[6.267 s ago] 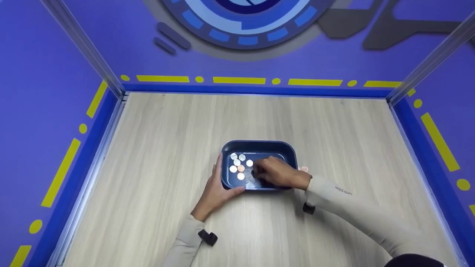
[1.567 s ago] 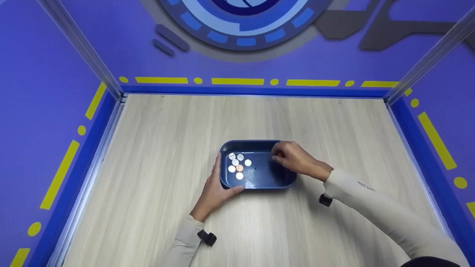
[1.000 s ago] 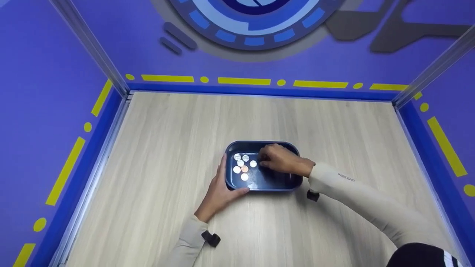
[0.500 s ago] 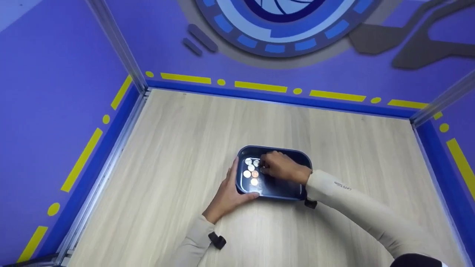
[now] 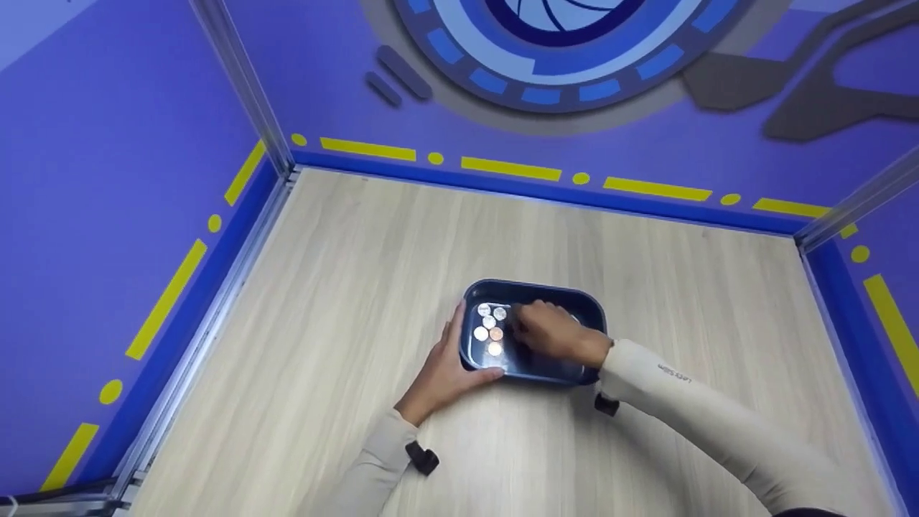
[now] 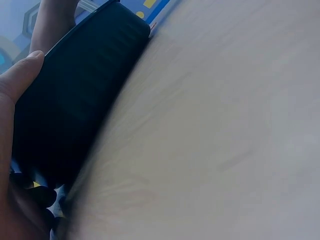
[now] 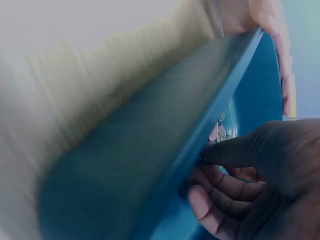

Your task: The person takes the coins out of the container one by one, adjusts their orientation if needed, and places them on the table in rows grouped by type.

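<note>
1. Bracing the dark blue tray (image 5: pixel 517 291) at its L end, the L hand (image 5: pixel 441 373) has its thumb on the near rim & fingers along the outer L wall. Grip: grasping the tray at that corner.
2. L arm slants up from bottom edge of head view, pale L sleeve (image 5: pixel 370 459) ending near the wrist, w/ a black wrist device (image 5: pixel 423 458) strapped on.
3. L wrist view: we get the thumb over the rim; other fingers are low in the frame, curled by the tray's end, too dark for detail.
4. R hand (image 5: pixel 553 334) is inside the tray, about mid-width, back of hand up, fingers bent & pointing L. Its wrist crosses above the R wall; R forearm in its R sleeve (image 5: pixel 689 409) comes from lower R.
5. R grip: fingers curled, thumb tip close to index. We can't tell if anything's pinched; fingertips are partly hidden.
6. Coins (image 5: pixel 489 322): we count six visible on the tray floor, grouped in the L part, just L of the R fingertips. Mostly silvery, one copper-toned on the group's R side.
7. Tray sits upright on the pale wood-grain tabletop (image 5: pixel 344 287), nearer us than the blue back wall (image 5: pixel 488 122) w/ its yellow dashes.
</note>
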{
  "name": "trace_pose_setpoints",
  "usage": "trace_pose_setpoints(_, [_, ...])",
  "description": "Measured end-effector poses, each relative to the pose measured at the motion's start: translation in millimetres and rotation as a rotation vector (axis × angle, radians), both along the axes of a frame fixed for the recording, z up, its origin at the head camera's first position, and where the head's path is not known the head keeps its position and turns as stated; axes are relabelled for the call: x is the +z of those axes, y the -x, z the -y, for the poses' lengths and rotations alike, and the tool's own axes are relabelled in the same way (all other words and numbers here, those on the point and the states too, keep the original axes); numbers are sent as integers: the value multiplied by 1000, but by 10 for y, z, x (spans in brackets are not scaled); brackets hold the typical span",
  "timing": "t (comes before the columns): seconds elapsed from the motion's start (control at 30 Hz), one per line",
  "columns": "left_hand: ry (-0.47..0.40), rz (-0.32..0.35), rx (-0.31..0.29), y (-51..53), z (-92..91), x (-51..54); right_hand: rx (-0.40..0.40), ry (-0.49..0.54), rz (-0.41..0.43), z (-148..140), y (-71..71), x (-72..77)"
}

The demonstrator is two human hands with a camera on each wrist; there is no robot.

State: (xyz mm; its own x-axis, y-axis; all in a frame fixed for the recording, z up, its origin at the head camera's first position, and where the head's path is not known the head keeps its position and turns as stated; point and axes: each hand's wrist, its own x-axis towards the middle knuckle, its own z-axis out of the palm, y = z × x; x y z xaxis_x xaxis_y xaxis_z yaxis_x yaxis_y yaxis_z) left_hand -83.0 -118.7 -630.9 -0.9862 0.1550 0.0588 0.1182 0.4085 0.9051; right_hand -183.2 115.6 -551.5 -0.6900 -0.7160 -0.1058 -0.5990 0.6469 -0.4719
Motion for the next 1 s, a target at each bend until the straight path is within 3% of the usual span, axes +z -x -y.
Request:
trace_pose_setpoints(0.37, [13,8,6,33,-4,10,-147,223,-24,-488,-68,172])
trace_pose_setpoints(0.67, [2,19,19,13,8,-8,-309,346,79,-874,-223,257])
trace_pose_setpoints(0.83, [2,8,15,-2,4,-1,-385,380,96,-1089,-343,236])
trace_pose_setpoints(1.0, [-4,19,6,-19,-16,22,-473,447,168,-1310,-469,178])
